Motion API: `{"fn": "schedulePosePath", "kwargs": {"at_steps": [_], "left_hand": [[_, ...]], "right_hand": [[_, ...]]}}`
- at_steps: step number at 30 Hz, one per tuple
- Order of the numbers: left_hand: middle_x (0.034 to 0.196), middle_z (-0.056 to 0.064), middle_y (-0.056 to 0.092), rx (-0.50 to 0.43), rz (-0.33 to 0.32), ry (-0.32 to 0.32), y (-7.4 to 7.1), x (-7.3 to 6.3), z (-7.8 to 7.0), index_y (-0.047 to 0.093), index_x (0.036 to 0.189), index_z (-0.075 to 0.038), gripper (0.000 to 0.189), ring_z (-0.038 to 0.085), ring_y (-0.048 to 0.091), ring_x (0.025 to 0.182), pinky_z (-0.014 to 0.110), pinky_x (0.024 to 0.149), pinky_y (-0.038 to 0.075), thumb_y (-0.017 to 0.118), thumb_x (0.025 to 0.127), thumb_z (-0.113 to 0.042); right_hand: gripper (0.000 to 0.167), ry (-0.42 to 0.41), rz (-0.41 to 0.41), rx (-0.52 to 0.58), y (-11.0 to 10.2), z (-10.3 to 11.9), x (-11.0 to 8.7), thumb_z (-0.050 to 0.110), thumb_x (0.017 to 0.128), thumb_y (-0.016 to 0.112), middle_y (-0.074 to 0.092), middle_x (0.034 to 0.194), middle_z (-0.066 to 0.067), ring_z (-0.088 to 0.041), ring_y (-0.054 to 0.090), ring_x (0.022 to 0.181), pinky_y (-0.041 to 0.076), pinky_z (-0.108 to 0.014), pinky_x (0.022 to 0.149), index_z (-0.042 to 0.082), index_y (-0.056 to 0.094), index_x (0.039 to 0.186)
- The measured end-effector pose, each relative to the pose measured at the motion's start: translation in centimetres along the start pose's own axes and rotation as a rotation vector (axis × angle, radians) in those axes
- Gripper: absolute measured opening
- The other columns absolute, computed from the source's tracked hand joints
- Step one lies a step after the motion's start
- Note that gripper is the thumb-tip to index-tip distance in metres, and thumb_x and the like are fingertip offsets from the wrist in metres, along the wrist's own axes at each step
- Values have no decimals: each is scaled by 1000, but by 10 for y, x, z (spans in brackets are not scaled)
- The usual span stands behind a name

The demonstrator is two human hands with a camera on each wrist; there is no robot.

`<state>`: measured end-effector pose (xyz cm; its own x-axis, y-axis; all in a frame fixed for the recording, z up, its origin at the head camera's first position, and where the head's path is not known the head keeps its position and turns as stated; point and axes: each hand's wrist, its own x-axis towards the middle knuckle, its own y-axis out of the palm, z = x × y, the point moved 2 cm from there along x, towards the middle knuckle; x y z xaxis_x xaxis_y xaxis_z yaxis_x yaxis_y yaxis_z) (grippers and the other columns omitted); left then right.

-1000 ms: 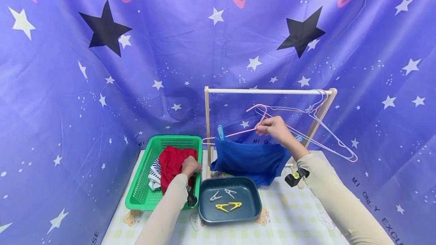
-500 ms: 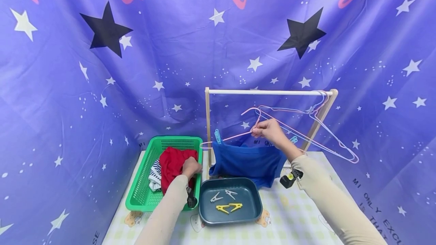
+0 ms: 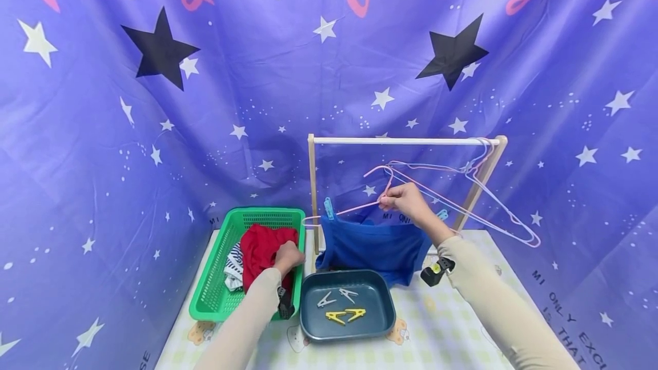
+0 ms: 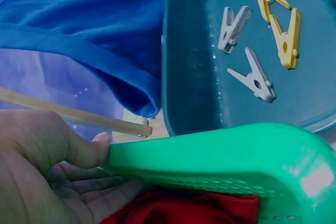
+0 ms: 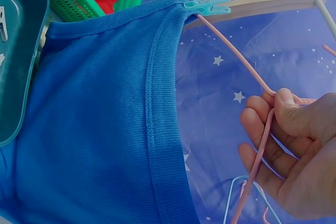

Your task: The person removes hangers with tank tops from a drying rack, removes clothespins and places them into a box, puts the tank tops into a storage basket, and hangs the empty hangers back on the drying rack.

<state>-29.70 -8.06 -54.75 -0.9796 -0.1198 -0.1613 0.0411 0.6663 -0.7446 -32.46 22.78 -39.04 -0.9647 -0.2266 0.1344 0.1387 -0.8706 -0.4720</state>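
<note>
My right hand (image 3: pixel 406 201) pinches a pink hanger (image 5: pixel 236 56) at the base of its hook, between thumb and fingers. Light blue clothespins (image 3: pixel 329 208) fasten a blue garment (image 3: pixel 375 247) with ribbed edges to the hanger, so the cloth hangs below it. Its lower part droops behind the dark blue tray. At the green basket (image 3: pixel 205 296), my left hand (image 3: pixel 289 256) grips the right wall. In the left wrist view the thumb lies on the outside of the rim and the fingers are inside, close to a red cloth (image 3: pixel 262 247).
A striped garment (image 3: pixel 233 267) lies beside the red cloth. Grey and yellow clothespins (image 3: pixel 345 315) sit in the dark blue tray (image 3: pixel 347 337). Behind stands a rack (image 3: pixel 401 141), with pink and light blue hangers (image 3: pixel 501 204) at its right end.
My right hand has shifted slightly left and lower, carrying the hanger and blue garment with it. The left hand stays at the basket wall.
</note>
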Motion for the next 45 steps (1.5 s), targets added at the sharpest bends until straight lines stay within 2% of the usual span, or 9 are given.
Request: {"fn": "schedulePosePath", "kwargs": {"at_steps": [3,7,12,16,19,23,28,35,45], "left_hand": [[55,2,40,-49,-35,-20,-3,0,2,41,58,-12,33,19,42,55,27,48,36,66,78,-3],[67,8,62,-206,-282,9,-13,-2,-6,67,75,-2,13,26,61,68,37,60,49,67,86,-9],[96,19,76,-576,-531,239,-35,-8,-35,75,107,1,17,37,72,91,44,82,58,65,96,-9],[94,24,76,-750,-414,477,-54,-9,-61,74,103,5,20,42,73,88,35,80,61,65,100,-13],[101,25,76,-796,-240,542,-62,-8,-75,74,109,6,26,42,73,96,33,88,60,63,102,-17],[120,24,72,-800,-48,504,-66,-6,-85,69,124,5,31,40,69,114,41,102,55,62,103,-17],[130,25,67,-722,68,486,-65,-6,-88,63,134,4,37,38,65,122,46,103,54,62,102,-13],[126,25,69,-684,139,475,-66,-1,-92,66,130,4,33,32,69,115,39,98,57,65,99,-7],[121,24,71,-719,193,390,-60,0,-84,67,127,6,31,24,72,108,41,101,56,65,98,-5]], "right_hand": [[18,1,-1,-13,1,0,0,-2,96,65,75,85,-26,-12,73,71,63,-29,72,-19,70,99],[19,8,-10,-30,1,-1,1,-1,96,66,75,85,-27,-16,74,72,63,-30,73,-19,71,99],[18,24,-17,-41,2,-4,1,-1,96,66,76,84,-25,-22,75,73,63,-31,73,-18,71,99],[19,30,-20,-46,2,-4,1,0,96,66,76,84,-24,-31,76,78,63,-33,73,-17,72,99],[19,25,-20,-45,2,-1,0,0,96,66,75,86,-27,-35,76,80,64,-35,75,-17,71,100],[19,4,-9,-49,1,2,-2,0,96,66,74,89,-30,-29,76,77,63,-36,76,-18,71,100],[19,-2,5,-31,0,9,-6,-2,96,65,73,90,-33,-22,75,74,63,-32,74,-20,69,100],[19,-3,13,21,2,3,-3,-4,96,64,73,88,-32,-5,69,67,62,-25,71,-22,68,101],[19,5,8,12,5,2,-6,-2,96,65,75,85,-28,-17,74,73,62,-26,71,-19,70,100]]}}
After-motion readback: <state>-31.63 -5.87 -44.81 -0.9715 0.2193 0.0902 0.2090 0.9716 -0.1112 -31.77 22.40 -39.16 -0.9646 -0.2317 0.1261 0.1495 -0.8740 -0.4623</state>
